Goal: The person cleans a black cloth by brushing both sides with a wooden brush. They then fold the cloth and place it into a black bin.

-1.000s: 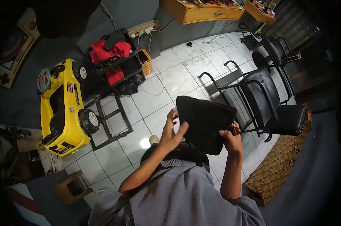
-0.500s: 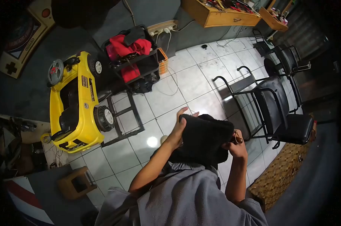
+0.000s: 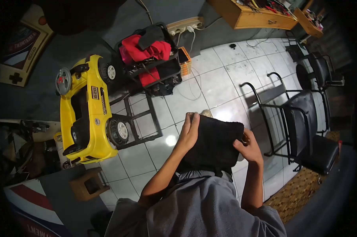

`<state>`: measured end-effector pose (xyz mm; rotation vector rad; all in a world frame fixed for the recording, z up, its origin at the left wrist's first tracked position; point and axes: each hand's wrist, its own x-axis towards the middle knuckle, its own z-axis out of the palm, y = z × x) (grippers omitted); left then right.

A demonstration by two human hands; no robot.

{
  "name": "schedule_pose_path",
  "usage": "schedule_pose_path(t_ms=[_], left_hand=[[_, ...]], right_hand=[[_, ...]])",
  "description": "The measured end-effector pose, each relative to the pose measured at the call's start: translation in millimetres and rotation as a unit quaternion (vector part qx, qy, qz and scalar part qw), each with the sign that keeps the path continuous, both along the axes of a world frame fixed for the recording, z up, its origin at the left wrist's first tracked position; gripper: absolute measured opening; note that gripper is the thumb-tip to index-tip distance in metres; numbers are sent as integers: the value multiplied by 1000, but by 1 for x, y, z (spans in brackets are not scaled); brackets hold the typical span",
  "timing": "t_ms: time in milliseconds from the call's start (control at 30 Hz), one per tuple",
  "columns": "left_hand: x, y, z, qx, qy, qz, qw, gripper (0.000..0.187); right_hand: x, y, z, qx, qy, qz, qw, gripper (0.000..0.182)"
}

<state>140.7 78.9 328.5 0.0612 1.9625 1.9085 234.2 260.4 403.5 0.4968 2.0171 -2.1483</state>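
Observation:
A black, soft-looking folded towel (image 3: 216,142) is held up in front of my body, over my lap. My left hand (image 3: 189,132) grips its left edge, with the fingers up near the upper left corner. At the opposite edge, my right hand (image 3: 249,147) is closed on the towel, the thumb lying on its near face and the other fingers partly hidden behind it. The towel hangs fairly flat between both hands.
To the left stands a yellow toy car (image 3: 91,114) by a black metal frame (image 3: 157,114). A cart (image 3: 158,71) carries red and dark cloths. Black barber chairs (image 3: 304,114) are on the right, a brown stool (image 3: 89,183) lower left, and a wooden drawer counter (image 3: 261,19) at the back.
The towel has gone from bunched and tilted to flatter and squarer. My left hand's fingers have closed together on its edge, and my right hand has shifted its grip. The view has turned slightly.

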Motion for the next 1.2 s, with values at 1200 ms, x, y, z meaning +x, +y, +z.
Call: schedule_pose_path(t_ms=[1200], left_hand=[[-241,-16,-201,-342,-277,-43,897,71]], right_hand=[[-242,19,-179,-77,-113,-86,987,24]])
